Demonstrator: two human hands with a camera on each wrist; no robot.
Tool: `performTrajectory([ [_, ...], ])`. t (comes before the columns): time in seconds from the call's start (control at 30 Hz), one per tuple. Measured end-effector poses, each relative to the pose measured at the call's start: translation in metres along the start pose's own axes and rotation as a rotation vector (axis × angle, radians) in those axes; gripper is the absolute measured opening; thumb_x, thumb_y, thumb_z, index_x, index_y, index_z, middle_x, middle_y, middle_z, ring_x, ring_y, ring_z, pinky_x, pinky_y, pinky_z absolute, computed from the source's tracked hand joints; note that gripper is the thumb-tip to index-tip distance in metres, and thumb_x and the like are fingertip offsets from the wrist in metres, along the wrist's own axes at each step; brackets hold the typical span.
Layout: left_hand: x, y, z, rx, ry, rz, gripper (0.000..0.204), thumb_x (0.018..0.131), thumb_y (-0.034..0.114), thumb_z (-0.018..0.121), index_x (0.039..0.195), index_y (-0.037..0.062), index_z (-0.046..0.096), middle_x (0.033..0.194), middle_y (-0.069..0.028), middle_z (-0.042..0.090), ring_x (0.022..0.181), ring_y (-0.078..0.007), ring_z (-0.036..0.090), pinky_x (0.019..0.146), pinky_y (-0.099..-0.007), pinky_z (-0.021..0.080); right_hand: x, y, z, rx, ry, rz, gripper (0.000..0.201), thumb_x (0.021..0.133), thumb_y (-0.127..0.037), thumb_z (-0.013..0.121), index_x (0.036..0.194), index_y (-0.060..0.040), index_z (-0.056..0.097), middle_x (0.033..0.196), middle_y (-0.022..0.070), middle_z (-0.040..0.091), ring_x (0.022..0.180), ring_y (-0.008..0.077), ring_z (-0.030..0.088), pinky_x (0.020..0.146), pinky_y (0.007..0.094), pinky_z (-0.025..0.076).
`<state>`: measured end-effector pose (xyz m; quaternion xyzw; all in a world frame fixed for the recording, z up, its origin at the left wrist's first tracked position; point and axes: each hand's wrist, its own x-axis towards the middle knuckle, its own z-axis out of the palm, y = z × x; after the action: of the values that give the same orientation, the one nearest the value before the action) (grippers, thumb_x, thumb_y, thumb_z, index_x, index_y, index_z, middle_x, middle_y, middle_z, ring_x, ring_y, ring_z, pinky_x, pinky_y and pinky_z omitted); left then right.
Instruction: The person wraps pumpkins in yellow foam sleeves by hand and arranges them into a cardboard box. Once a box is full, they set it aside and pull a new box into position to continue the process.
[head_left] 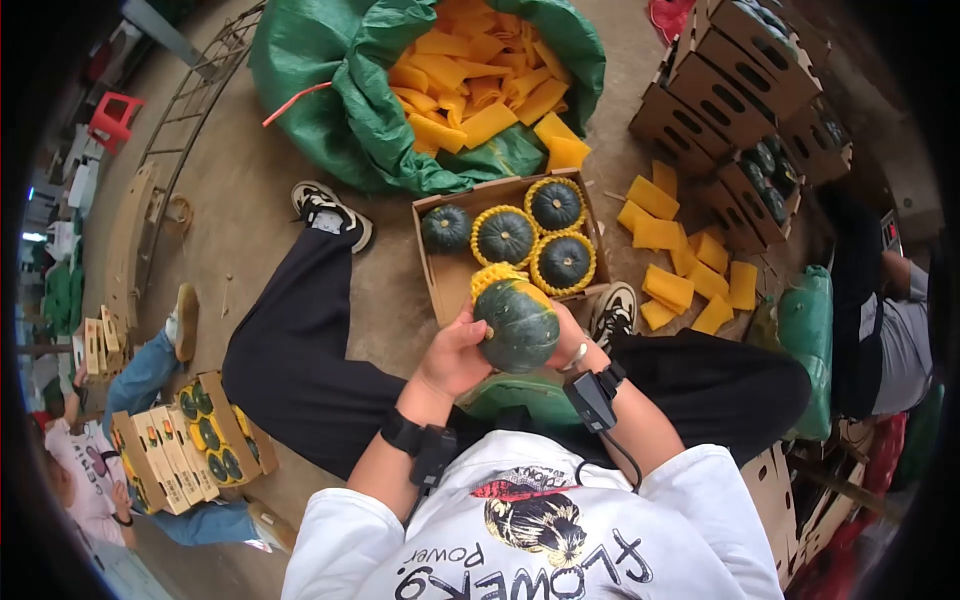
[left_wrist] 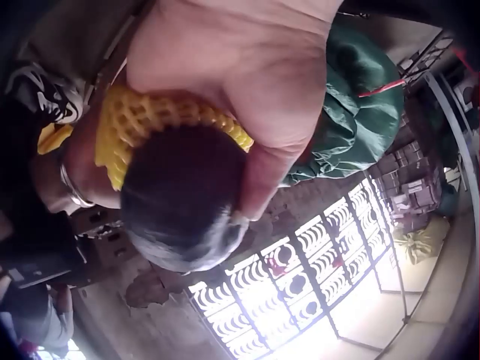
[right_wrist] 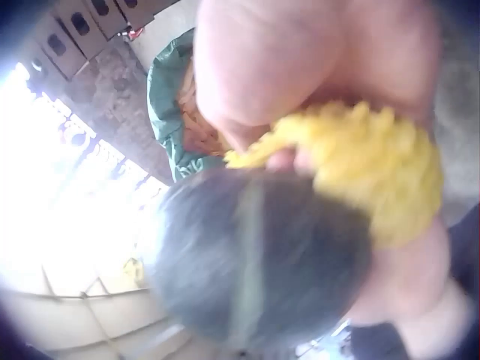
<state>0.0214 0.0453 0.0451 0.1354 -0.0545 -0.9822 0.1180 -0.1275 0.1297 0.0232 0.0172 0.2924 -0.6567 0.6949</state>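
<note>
Between both hands, above the carton's near edge, is a dark green pumpkin (head_left: 518, 330) with its stem turned to the left. A yellow foam net (head_left: 495, 278) covers part of its far side and leaves the near side bare. My left hand (head_left: 455, 350) grips the pumpkin, thumb beside the stem; its fingers are mostly hidden behind. From the right, my right hand (head_left: 570, 338) holds the stretched edge of the net against the pumpkin. In the right wrist view the net (right_wrist: 375, 172) bunches beside the hand, while the pumpkin (right_wrist: 262, 255) shows a pale stripe.
An open carton (head_left: 447, 283) holds three netted pumpkins and one bare pumpkin (head_left: 446, 229). Behind it stands a green sack (head_left: 330, 120) full of flat yellow nets. More nets (head_left: 658, 234) lie on the floor at right, near stacked cartons (head_left: 690, 100). A person sits at far left.
</note>
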Motion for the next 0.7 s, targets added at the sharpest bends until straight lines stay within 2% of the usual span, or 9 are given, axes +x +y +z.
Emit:
performTrajectory([
  [0.07, 0.000, 0.005, -0.001, 0.172, 0.058, -0.004, 0.063, 0.081, 0.010, 0.065, 0.136, 0.0101, 0.034, 0.125, -0.0075, 0.050, 0.112, -0.0211, 0.052, 0.095, -0.0359, 0.042, 0.013, -0.005, -0.031, -0.368, 0.049, -0.163, 0.018, 0.093, -0.020, 0.050, 0.099, -0.0044, 0.056, 0.097, 0.0051, 0.064, 0.084, 0.0168, 0.061, 0.075, 0.0299, 0.048],
  [0.13, 0.002, 0.006, 0.005, 0.311, 0.110, 0.094, 0.062, 0.082, 0.008, 0.065, 0.136, 0.0092, 0.034, 0.124, -0.0070, 0.050, 0.112, -0.0203, 0.052, 0.095, -0.0349, 0.042, 0.007, -0.021, -0.015, -1.310, 0.505, -0.562, 0.015, 0.089, -0.018, 0.056, 0.091, -0.0026, 0.054, 0.085, 0.0055, 0.063, 0.073, 0.0190, 0.060, 0.067, 0.0299, 0.047],
  [0.27, 0.009, 0.004, 0.004, 0.856, 0.270, 0.368, 0.062, 0.082, 0.007, 0.066, 0.135, 0.0062, 0.034, 0.122, -0.0066, 0.050, 0.110, -0.0167, 0.051, 0.094, -0.0310, 0.043, -0.002, -0.005, -0.021, -1.045, 0.396, -0.606, 0.028, 0.087, -0.014, 0.057, 0.112, -0.0031, 0.057, 0.095, 0.0095, 0.061, 0.083, 0.0190, 0.059, 0.070, 0.0314, 0.045],
  [0.33, 0.005, 0.012, 0.006, 0.740, 0.260, 0.293, 0.063, 0.082, 0.008, 0.067, 0.135, 0.0056, 0.034, 0.122, -0.0072, 0.050, 0.110, -0.0161, 0.050, 0.093, -0.0304, 0.042, -0.011, -0.013, -0.015, -1.069, 0.259, -0.518, 0.038, 0.088, -0.016, 0.054, 0.125, -0.0063, 0.053, 0.112, 0.0094, 0.058, 0.098, 0.0182, 0.057, 0.081, 0.0305, 0.045],
  [0.47, 0.008, 0.003, -0.004, 0.727, 0.304, 0.146, 0.065, 0.082, 0.012, 0.069, 0.135, 0.0040, 0.033, 0.122, -0.0083, 0.049, 0.112, -0.0162, 0.048, 0.095, -0.0308, 0.041, -0.007, 0.001, -0.010, 0.119, -0.072, -0.078, 0.046, 0.095, -0.031, 0.043, 0.132, -0.0031, 0.042, 0.127, 0.0100, 0.052, 0.115, 0.0206, 0.051, 0.099, 0.0346, 0.040],
  [0.5, 0.011, 0.004, -0.013, 1.131, 0.327, 0.214, 0.076, 0.075, 0.021, 0.075, 0.137, 0.0083, 0.034, 0.128, -0.0118, 0.046, 0.115, -0.0229, 0.049, 0.099, -0.0357, 0.039, -0.001, 0.005, -0.021, 0.185, -0.116, -0.023, 0.044, 0.096, -0.031, 0.042, 0.131, -0.0039, 0.043, 0.126, 0.0099, 0.052, 0.113, 0.0208, 0.053, 0.098, 0.0352, 0.042],
  [0.53, 0.011, 0.006, 0.002, 1.135, 0.327, 0.211, 0.076, 0.075, 0.021, 0.075, 0.137, 0.0083, 0.034, 0.128, -0.0118, 0.046, 0.115, -0.0229, 0.049, 0.099, -0.0357, 0.039, 0.005, 0.007, -0.029, 0.249, -0.161, 0.031, 0.043, 0.097, -0.032, 0.040, 0.129, -0.0047, 0.044, 0.126, 0.0098, 0.052, 0.112, 0.0209, 0.054, 0.096, 0.0358, 0.043],
  [0.6, 0.010, 0.001, 0.028, 2.488, 0.359, 0.424, 0.089, 0.063, 0.034, 0.081, 0.137, 0.0134, 0.036, 0.133, -0.0157, 0.042, 0.118, -0.0296, 0.047, 0.102, -0.0393, 0.035, 0.014, 0.013, -0.032, 0.137, -0.066, 0.060, 0.041, 0.098, -0.035, 0.038, 0.125, -0.0050, 0.048, 0.123, 0.0089, 0.054, 0.107, 0.0205, 0.056, 0.093, 0.0366, 0.046],
  [0.7, 0.018, 0.010, 0.012, 2.219, 0.311, 0.253, 0.086, 0.054, 0.031, 0.080, 0.130, 0.0130, 0.044, 0.127, -0.0183, 0.042, 0.115, -0.0347, 0.046, 0.098, -0.0399, 0.038, 0.029, 0.020, -0.027, -0.192, 0.118, 0.004, 0.040, 0.098, -0.035, 0.038, 0.121, -0.0052, 0.052, 0.117, 0.0100, 0.059, 0.101, 0.0207, 0.059, 0.089, 0.0357, 0.047],
])
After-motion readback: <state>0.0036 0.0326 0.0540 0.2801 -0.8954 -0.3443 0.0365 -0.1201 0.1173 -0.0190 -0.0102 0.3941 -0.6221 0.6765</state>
